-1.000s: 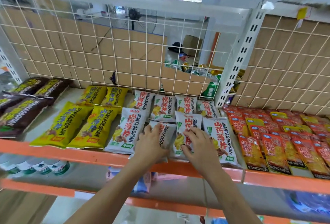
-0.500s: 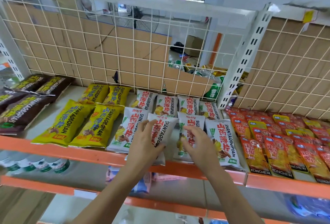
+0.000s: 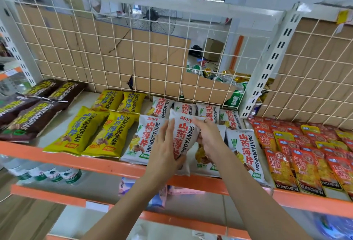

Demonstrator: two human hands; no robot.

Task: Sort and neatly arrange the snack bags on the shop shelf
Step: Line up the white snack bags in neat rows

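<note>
Status: sorting looks mostly done; white group being tidied.
Shelf [image 3: 95, 160]: orange front edge, grid [image 3: 114, 58] along the back edge.
Brown bags [image 3: 38, 113]: left end, one block, front ones a bit skewed.
Yellow bags [image 3: 95, 130]: next along, two at the back, two at the front edge, fairly straight.
White bags [image 3: 187, 108]: middle to right end; back row against the grid, front row along the front edge.
Held bag [image 3: 184, 134]: white, raised off the shelf and tilted, mid front row, between the front-left bag [image 3: 141, 140] and the front-right bag [image 3: 246, 150]; partly over another white bag lying below the right hand.
Left hand [image 3: 164, 150]: on the held bag's left side, fingers straight up along it, thumb seemingly hooked round the lower end.
Right hand [image 3: 210, 140]: gripping the held bag's upper right edge, fingers curled over it.
Red packets [image 3: 305, 153]: adjoining shelf to the right, overlapped rows, neither hand on them.
Done: colours split into separate blocks; no strays seen.
Left: lay held bag flat in the front row, square with its neighbours; probably straighten the front-right bag and the skewed brown ones.
Estimate: near the end, mostly alignment work to go.
</note>
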